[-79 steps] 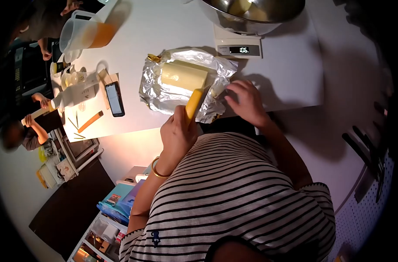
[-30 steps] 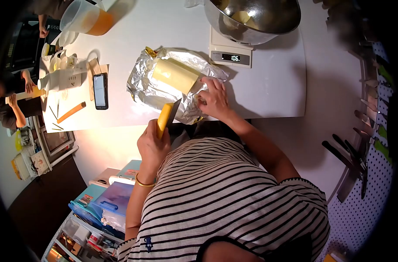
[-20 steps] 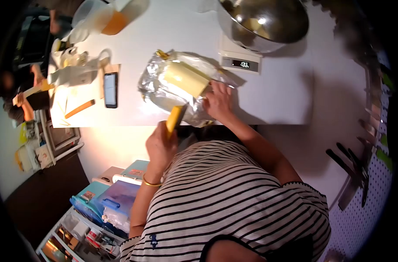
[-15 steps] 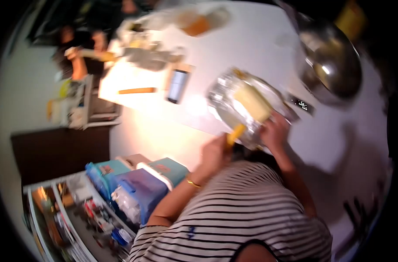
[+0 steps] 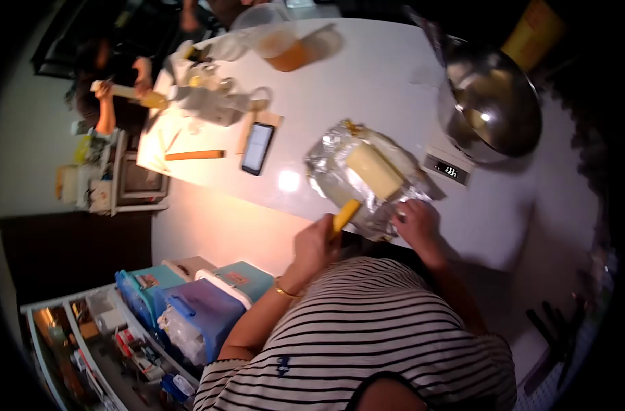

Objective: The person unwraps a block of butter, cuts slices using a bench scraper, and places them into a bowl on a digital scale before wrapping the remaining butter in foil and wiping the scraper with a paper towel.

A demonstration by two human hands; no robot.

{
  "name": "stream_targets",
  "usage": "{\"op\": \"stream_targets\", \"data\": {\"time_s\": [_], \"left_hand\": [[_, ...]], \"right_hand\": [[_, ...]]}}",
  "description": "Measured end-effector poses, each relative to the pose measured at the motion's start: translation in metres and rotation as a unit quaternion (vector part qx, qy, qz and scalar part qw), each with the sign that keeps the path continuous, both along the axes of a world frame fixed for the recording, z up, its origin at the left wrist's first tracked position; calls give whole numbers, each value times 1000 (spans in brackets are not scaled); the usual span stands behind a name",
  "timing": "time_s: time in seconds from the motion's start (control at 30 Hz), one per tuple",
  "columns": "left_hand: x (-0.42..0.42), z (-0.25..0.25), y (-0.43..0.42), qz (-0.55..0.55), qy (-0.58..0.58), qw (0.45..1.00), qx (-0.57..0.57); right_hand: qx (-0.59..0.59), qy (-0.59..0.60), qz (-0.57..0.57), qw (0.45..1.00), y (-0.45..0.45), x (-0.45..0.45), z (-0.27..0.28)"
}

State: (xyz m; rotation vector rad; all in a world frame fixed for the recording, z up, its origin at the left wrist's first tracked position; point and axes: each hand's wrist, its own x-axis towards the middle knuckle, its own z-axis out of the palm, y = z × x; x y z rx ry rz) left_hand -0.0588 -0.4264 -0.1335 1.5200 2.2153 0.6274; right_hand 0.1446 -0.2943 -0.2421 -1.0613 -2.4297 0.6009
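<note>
A pale yellow block (image 5: 374,170) lies on crumpled silver foil (image 5: 325,167) near the table's front edge. My left hand (image 5: 315,245), with a gold bangle at the wrist, is closed around the yellow handle (image 5: 346,214) of a tool; its blade is hard to make out here. My right hand (image 5: 418,222) is at the lower right corner of the foil, by the near end of the block. Its fingers are curled, and whatever is between them is too small to tell.
A steel bowl (image 5: 498,137) stands on a lit scale (image 5: 448,168) at the right. A phone (image 5: 257,148), an orange stick (image 5: 195,155) and a jug with orange liquid (image 5: 283,55) lie leftward. Two hands of another person (image 5: 104,90) hold a pale object. Storage boxes (image 5: 201,313) stand below.
The view has swung, so the table appears farther right and tilted. My left hand has kept hold of the yellow handle. My right hand has come from beside the foil to its corner.
</note>
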Motion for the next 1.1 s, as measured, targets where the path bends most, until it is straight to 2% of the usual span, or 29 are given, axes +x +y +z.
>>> {"op": "stream_targets", "data": {"time_s": [0.03,0.1,0.4,0.5,0.53,0.6,0.63,0.7,0.77,0.83,0.87,0.9,0.97,1.03,1.1], "left_hand": [[2,7,2,4,8,1000,-6],[-1,2,0,14,1,1000,-9],[1,2,-4,5,4,1000,-14],[0,0,-6,-1,13,1000,-14],[-1,-1,-6,-6,14,1000,-15],[-1,1,-5,-7,11,1000,-15],[-1,2,-5,-2,12,1000,-20],[-1,2,-2,-5,7,1000,-9],[0,6,-2,-9,4,1000,-2],[2,12,0,-21,-4,1000,17],[2,15,4,-29,-10,999,39],[4,16,7,-30,-8,999,33],[12,19,19,-20,-38,996,83],[17,24,38,-41,-16,996,75],[23,20,52,-76,2,995,70]], "right_hand": [[28,-2,-1,1000,-4,1,-22],[16,25,-19,999,-6,-2,-26],[-21,-159,-75,984,0,-22,-28],[-14,-160,-67,985,2,-17,-33],[-10,-163,-74,984,3,-15,-25],[-64,-51,-90,993,3,-12,-8],[-59,-53,-95,992,7,-10,12],[-74,75,-81,991,17,-5,76],[27,159,-97,982,39,7,141],[195,193,-106,956,79,24,184],[216,123,-126,961,98,31,203],[232,53,-144,961,113,36,213],[260,44,-169,950,133,43,208],[297,38,-194,934,135,43,203],[206,149,-174,951,111,42,190]]}}
